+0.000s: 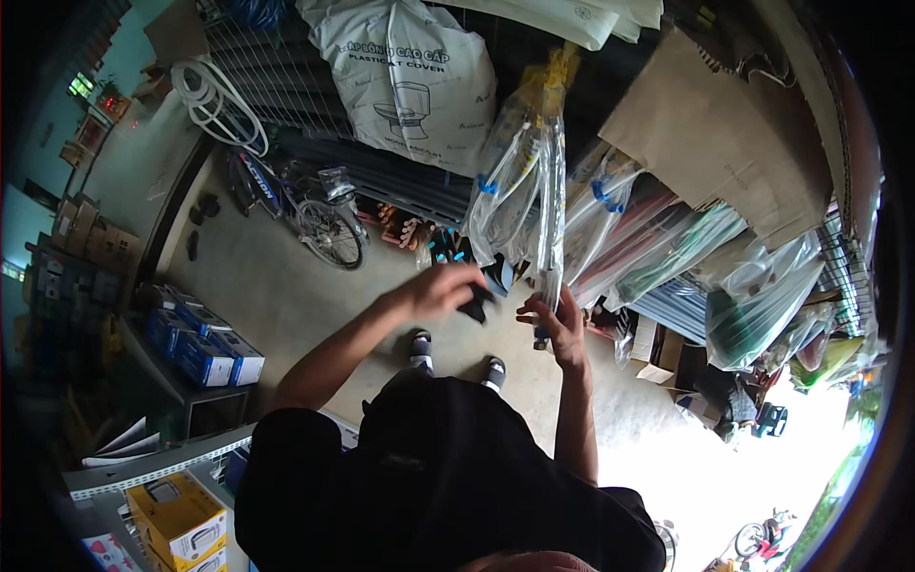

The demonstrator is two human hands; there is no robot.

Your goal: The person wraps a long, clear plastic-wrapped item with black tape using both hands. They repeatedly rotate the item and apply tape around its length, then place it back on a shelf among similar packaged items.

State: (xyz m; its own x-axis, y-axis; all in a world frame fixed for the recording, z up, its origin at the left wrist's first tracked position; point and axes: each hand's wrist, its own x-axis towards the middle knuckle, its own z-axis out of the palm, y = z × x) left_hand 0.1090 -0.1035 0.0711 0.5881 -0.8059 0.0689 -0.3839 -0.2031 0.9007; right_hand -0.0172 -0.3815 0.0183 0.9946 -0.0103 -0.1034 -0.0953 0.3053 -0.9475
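Note:
My left hand (444,292) holds a small black object (477,306), too blurred to name more exactly. To its right, my right hand (562,327) grips the lower end of a long, thin item in transparent plastic wrap (552,207), probably a flexible hose. A dark metal-looking fitting (540,342) shows below the fingers. The wrapped item hangs from a bunch with yellow tops (561,68). Just left of it hangs a transparent bag of pale hoses with a blue tie (487,186). The two hands are apart, above the concrete floor.
A printed white toilet seat cover bag (422,93) and a cardboard sheet (729,136) hang ahead. Bagged goods (765,307) line the right. A bicycle (300,207) stands left, beyond blue-and-white boxes (207,343). A shelf edge (164,461) and yellow boxes (175,515) are lower left.

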